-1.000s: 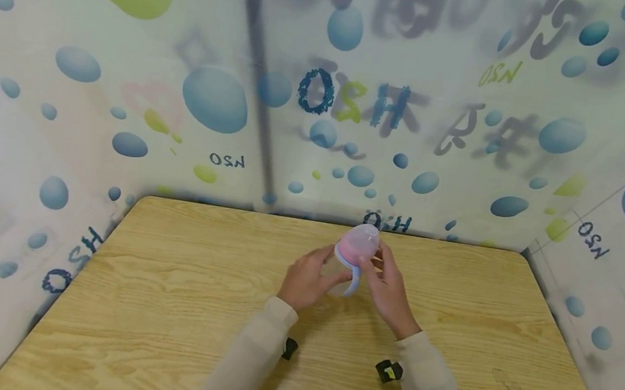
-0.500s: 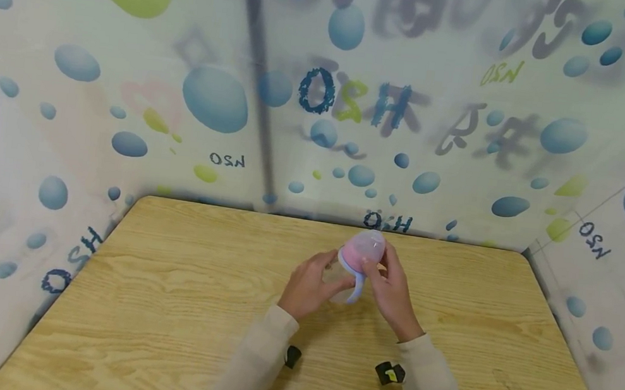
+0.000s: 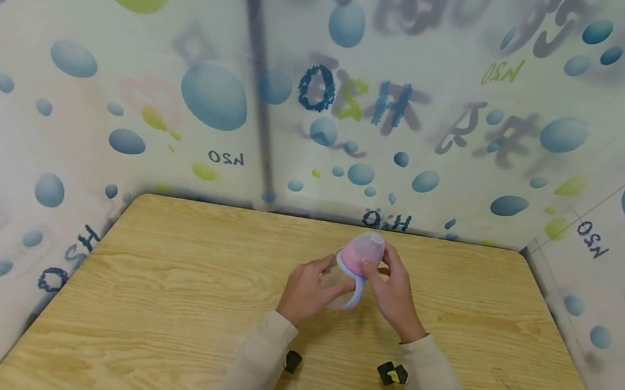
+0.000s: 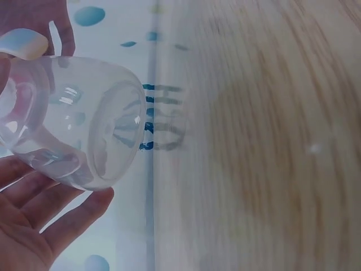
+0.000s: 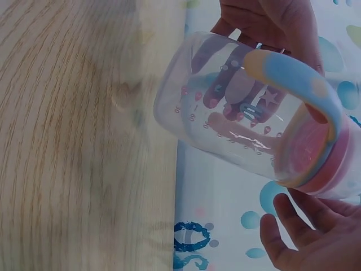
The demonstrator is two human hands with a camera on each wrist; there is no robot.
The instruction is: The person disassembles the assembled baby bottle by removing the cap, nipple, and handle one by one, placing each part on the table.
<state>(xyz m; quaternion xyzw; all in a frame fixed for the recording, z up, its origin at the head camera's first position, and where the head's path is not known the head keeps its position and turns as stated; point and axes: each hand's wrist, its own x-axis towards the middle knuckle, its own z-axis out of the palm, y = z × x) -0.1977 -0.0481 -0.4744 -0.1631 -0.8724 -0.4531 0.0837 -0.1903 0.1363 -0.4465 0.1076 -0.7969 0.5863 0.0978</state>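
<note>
The baby bottle (image 3: 352, 264) sits between the two hands, held from both ends. The left hand (image 3: 309, 291) holds its clear body (image 4: 84, 121), fingers curved round the far side and thumb along the near side by the handle (image 5: 299, 79). The right hand (image 3: 393, 296) holds the top end, thumb against the pink collar (image 3: 353, 254) and fingers reaching behind, so both grips are narrowed to the bottle's width.

The long axis is tilted: in the head view the translucent cap (image 3: 373, 244) points up, away from the person and somewhat to the right, while the base slants down and to the left. The pale blue, curved handle faces the person, running from the collar down the near side. Printed marks show on the body in the right wrist view.

The bottle appears raised above the wooden table (image 3: 176, 295), near its far edge. Light sleeves (image 3: 261, 355) cover the forearms; beyond stands a patterned wall (image 3: 221, 33).
</note>
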